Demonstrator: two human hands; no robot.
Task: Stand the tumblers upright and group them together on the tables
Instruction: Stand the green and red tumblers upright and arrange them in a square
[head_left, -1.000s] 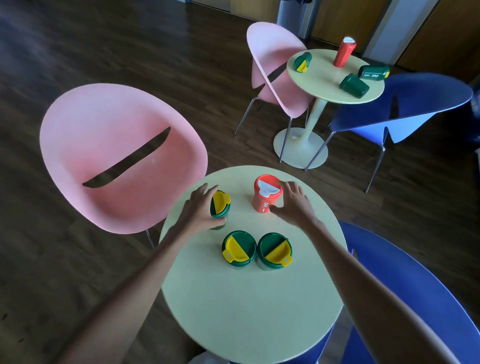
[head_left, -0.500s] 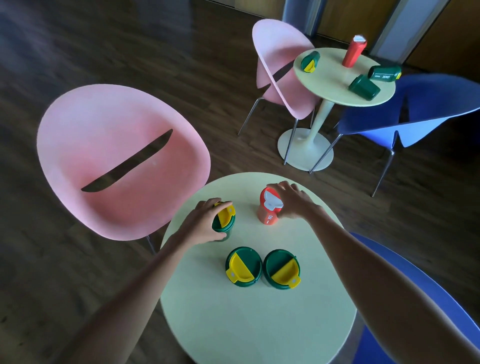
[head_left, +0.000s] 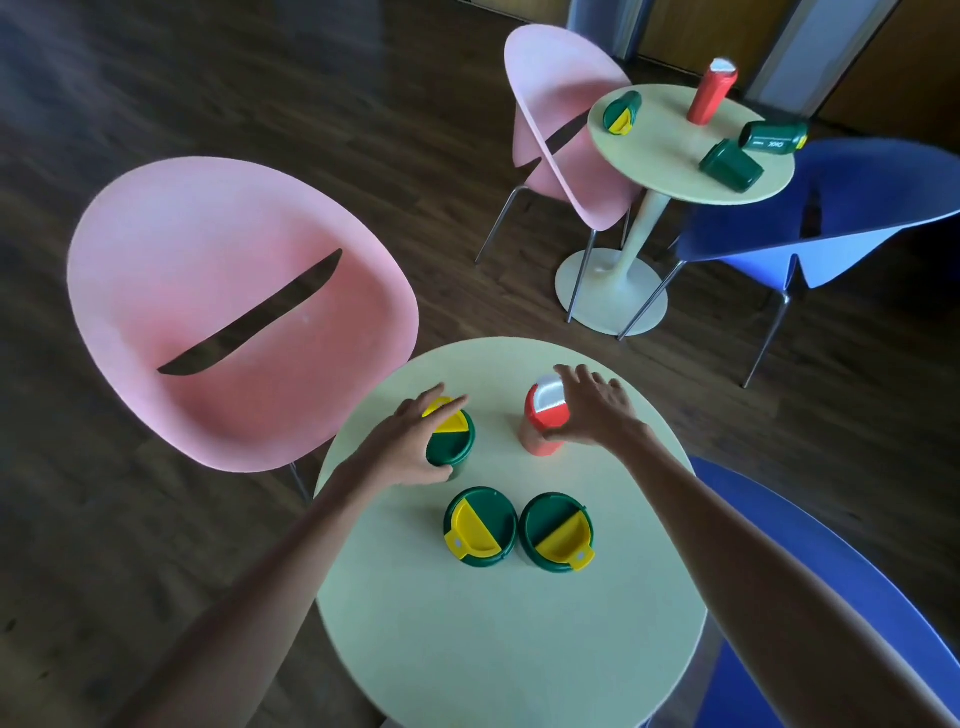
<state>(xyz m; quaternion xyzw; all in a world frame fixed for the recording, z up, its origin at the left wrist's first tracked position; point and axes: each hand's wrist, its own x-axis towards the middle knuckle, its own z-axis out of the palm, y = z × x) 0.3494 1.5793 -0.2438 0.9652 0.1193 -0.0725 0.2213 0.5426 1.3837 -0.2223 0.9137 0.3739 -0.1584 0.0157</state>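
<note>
The left hand (head_left: 410, 449) has its grip closed around a green tumbler (head_left: 453, 446), fingers curled over the far edge of the yellow-and-green lid and thumb against the near side. The right hand (head_left: 597, 410) holds a red tumbler (head_left: 537, 439) in the same way, fingers arched over the white-topped lid and thumb pressed on the side below it. Both tumblers stand on their bases on the near counter (head_left: 493, 649), a pale round top, close to each other with a bare strip between them. Nearer the person, two more green tumblers stand upright and almost touching, the left one (head_left: 480, 526) just beside the right one (head_left: 557, 532), their yellow flaps facing up. A pink chair (head_left: 234, 312) sits to the left of this counter, and the edge of a blue chair (head_left: 831, 597) shows on the right. Well apart, across the dark wood floor (head_left: 260, 78), stands a far counter (head_left: 670, 156) of the same kind, set between a second pink chair (head_left: 561, 119) and a second blue chair (head_left: 857, 208). On it a tall red bottle (head_left: 710, 92) stands upright, while three green tumblers lie on their sides: one at the left edge (head_left: 622, 113), one at the right edge (head_left: 774, 137) and one toward the front (head_left: 731, 165).
</note>
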